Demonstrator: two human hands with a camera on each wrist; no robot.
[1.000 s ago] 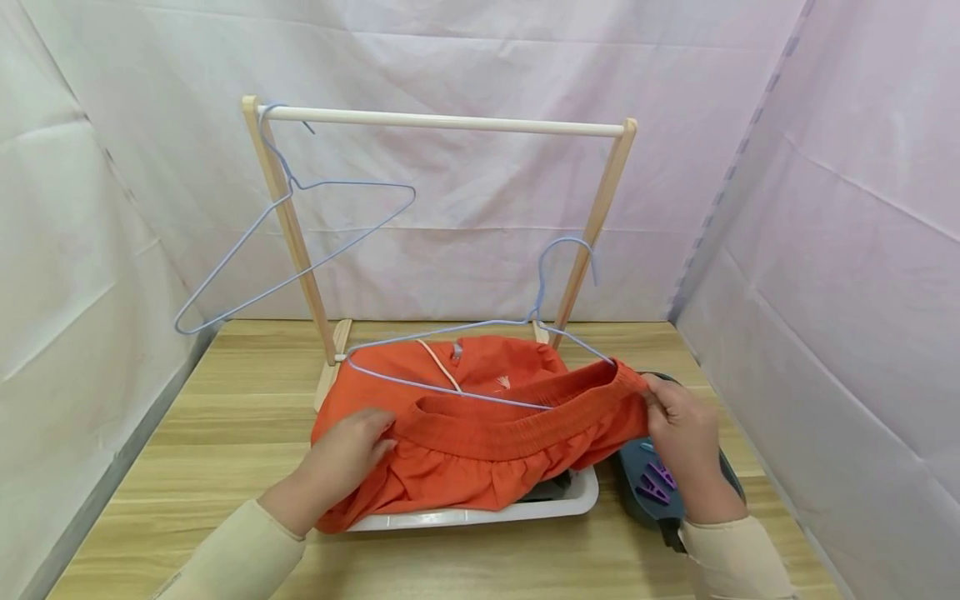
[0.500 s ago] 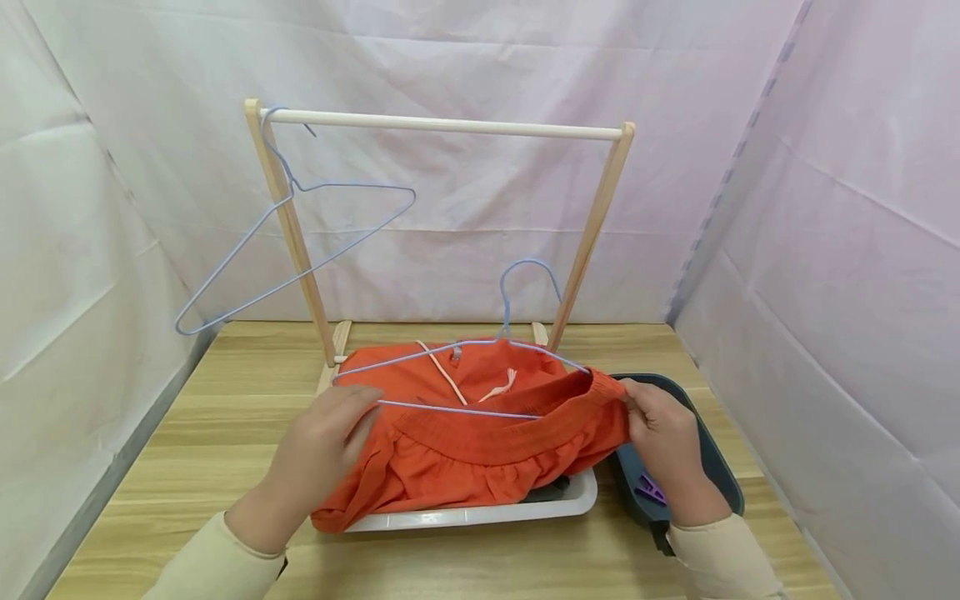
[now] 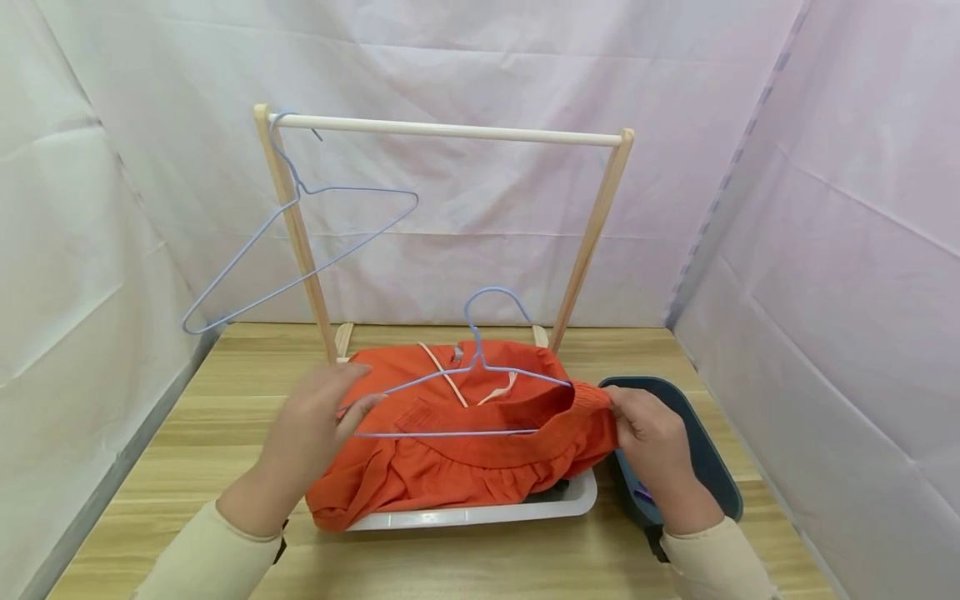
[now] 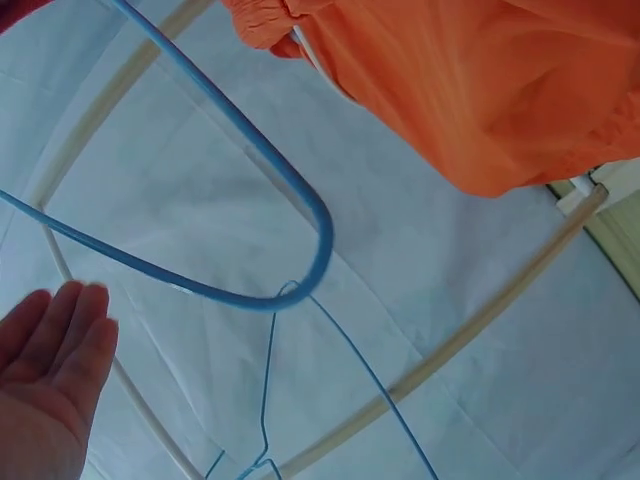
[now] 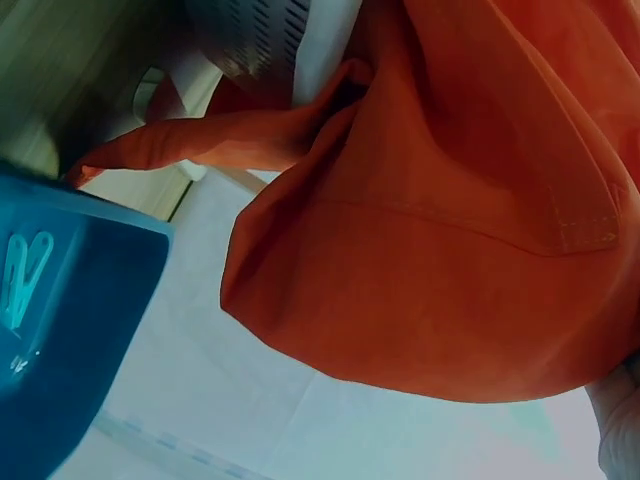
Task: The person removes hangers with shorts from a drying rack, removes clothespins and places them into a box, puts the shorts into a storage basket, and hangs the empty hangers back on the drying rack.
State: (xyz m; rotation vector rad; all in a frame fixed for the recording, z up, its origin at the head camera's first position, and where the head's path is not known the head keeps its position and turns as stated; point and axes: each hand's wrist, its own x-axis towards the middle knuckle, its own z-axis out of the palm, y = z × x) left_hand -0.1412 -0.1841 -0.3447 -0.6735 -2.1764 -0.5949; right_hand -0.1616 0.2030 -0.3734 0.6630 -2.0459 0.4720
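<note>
Orange drawstring shorts (image 3: 480, 479) lie bunched over a white basket (image 3: 480, 517), waistband gaping toward the rack. My right hand (image 3: 656, 437) pinches the waistband at its right end. Inside the waistband's right side sits one end of a blue wire hanger (image 3: 480, 360), its hook pointing up. Near the hanger's left end is my left hand (image 3: 307, 429), fingers extended. In the left wrist view that hand (image 4: 55, 385) shows straight fingers, just below the hanger's rounded corner (image 4: 325, 235). In the right wrist view, orange fabric (image 5: 430, 280) hides most of the right hand.
Behind the basket stands a wooden rack with a white rail (image 3: 450, 130). A second blue hanger (image 3: 360, 190) hangs at the rail's left end. A dark blue bin (image 3: 708, 458) holding clothespins (image 5: 18, 280) stands on the table (image 3: 180, 417) at the right. White cloth surrounds the table.
The hanger has shifted left and down, its right end still inside the waistband. My left hand has let go of the waistband and moved left and up. The right hand moved slightly left and down.
</note>
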